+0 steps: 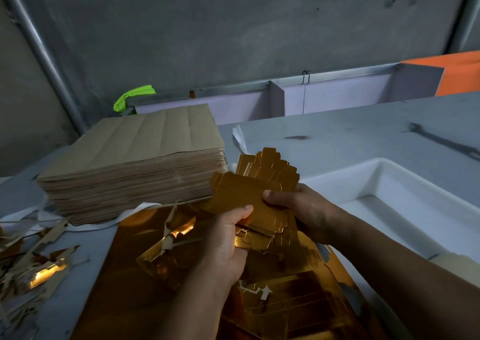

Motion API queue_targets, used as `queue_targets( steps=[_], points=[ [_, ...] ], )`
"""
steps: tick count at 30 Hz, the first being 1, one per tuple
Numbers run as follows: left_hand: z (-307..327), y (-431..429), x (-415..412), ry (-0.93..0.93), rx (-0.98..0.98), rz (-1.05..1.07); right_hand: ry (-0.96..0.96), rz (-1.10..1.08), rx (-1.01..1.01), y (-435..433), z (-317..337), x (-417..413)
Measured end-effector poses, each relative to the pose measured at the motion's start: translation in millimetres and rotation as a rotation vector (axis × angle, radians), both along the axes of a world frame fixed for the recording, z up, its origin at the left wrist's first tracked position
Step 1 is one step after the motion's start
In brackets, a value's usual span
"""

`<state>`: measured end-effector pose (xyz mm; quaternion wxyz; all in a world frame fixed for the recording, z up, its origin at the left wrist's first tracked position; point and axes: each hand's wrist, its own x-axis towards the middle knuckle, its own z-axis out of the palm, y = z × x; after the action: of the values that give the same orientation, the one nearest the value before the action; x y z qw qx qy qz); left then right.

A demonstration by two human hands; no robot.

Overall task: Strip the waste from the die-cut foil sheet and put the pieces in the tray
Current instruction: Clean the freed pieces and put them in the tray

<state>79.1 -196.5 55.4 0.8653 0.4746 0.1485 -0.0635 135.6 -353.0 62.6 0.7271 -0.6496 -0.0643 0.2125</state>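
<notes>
- Gold die-cut pieces (241, 196): a fanned bundle held above the table, just left of the tray and outside it.
- Left hand (228, 238): grips the bundle's near edge, thumb on the top face, fingers curled beneath; it lies left of the tray.
- Right hand (298, 209): pinches the bundle's right side, thumb on top, fingers underneath; this is the hand closer to the tray, just beside its left wall.
- Tray (363, 183): white, shallow, resting on the grey table (363, 132).
- Foil sheet (130, 274): lies flat, left of the tray and below both hands; cut outlines and dotted perforations show on the part closest to the tray.
- Waste strips (39, 261): a loose heap far left of the tray.
- Brown sheet stack (135, 152): well left of the tray, beyond the foil sheet.
</notes>
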Motion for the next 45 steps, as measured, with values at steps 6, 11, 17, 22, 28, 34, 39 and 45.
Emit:
queue_targets(
  steps=[6,11,17,22,28,34,39,45],
  points=[
    [-2.1,8.0,-3.9,-0.077,-0.089,0.0,0.002,-0.011,0.044,-0.5,-0.6,2.2],
    [-7.4,18.6,-7.2,-0.147,-0.135,0.035,-0.013,-0.031,0.064,-1.1,-2.5,4.1],
    [-8.8,20.5,-4.2,-0.082,-0.013,0.178,-0.051,-0.023,0.017,-1.0,-4.2,4.5],
    [-10.8,24.4,2.3,-0.036,0.035,0.243,-0.054,-0.023,-0.005,0.2,-2.3,2.7],
    [-9.4,30.1,3.9,-0.009,-0.012,0.254,0.013,-0.07,-0.056,1.6,3.1,0.5],
    [-4.6,39.5,4.8,0.038,-0.108,0.34,0.008,-0.107,-0.063,1.7,1.9,2.6],
    [3.4,59.8,7.8,0.051,-0.201,0.449,-0.026,-0.101,-0.104,2.6,2.4,0.5],
    [7.4,73.7,8.2,0.053,-0.242,0.5,-0.037,-0.103,-0.127,5.2,6.3,-3.0]
  ],
)
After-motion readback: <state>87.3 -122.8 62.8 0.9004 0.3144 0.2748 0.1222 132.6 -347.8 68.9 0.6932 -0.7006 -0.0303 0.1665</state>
